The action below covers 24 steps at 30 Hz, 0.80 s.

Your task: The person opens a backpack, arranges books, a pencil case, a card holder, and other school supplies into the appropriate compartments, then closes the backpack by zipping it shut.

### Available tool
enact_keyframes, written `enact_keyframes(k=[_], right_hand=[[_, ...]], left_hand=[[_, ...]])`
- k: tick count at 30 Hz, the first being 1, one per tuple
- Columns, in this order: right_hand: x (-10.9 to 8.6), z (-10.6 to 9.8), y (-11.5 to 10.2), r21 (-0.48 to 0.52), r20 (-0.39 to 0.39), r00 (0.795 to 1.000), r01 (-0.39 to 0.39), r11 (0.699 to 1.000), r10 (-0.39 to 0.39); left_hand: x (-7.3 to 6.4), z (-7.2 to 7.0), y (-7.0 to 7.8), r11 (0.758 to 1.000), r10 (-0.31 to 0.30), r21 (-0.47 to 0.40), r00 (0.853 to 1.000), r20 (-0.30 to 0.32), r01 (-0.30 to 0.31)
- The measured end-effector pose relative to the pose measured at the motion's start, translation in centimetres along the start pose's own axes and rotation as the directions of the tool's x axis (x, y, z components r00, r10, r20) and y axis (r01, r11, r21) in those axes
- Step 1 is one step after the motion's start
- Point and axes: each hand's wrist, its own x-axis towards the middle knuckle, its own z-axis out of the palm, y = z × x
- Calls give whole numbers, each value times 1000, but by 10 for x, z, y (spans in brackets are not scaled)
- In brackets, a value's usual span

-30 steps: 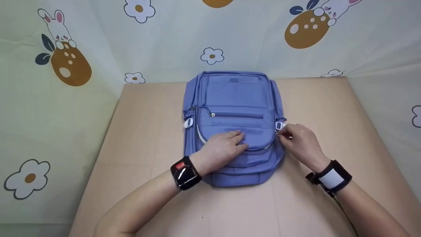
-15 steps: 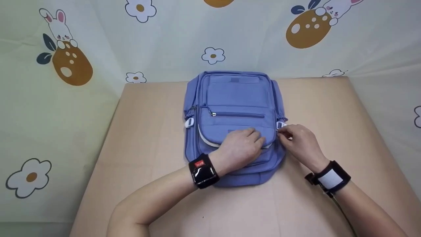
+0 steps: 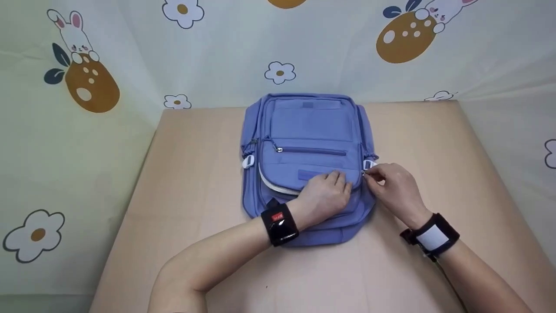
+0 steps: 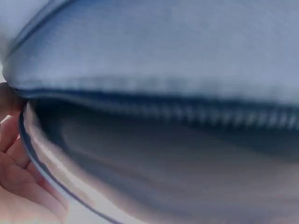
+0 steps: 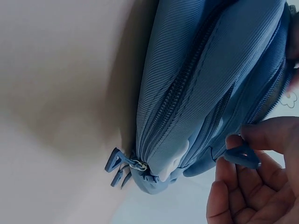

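A blue backpack [image 3: 310,124] lies front side up on the table. Its curved front pocket gapes along the lower edge, showing a pale lining [image 3: 278,188]. My left hand [image 3: 323,195] lies over the pocket's lower right part and pinches its edge; in the left wrist view its fingers [image 4: 18,163] hold the corner of the dark opening [image 4: 163,158]. At the backpack's right side, my right hand [image 3: 395,187] pinches a blue zipper pull [image 5: 243,156] between thumb and fingers. Part of the pocket edge is hidden beneath the left hand.
White buckles [image 3: 248,161] sit on the backpack's sides. Other zipper pulls [image 5: 116,159] hang beside a side zipper in the right wrist view. The tan tabletop [image 3: 195,174] surrounds the backpack, and a patterned curtain [image 3: 226,52] stands behind it.
My left hand has slid right across the pocket, from its middle toward its right corner, uncovering more of the gap at left. My right hand has stayed at the zipper pull.
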Motion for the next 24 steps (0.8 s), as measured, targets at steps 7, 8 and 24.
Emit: enact_keyframes(k=[7,8,24], right_hand=[[-3,0,-1,-11,5,1000,-1,1000,1],[-4,0,-2,-15,8,1000,-1,1000,1],[-17,-9,-51,-122,137,988,84,989,-67]], left_hand=[[-1,0,-1,999,9,-38,994,110,-5],[-1,0,-1,999,12,-38,994,112,-7],[0,0,1,1000,6,-25,991,131,-2]])
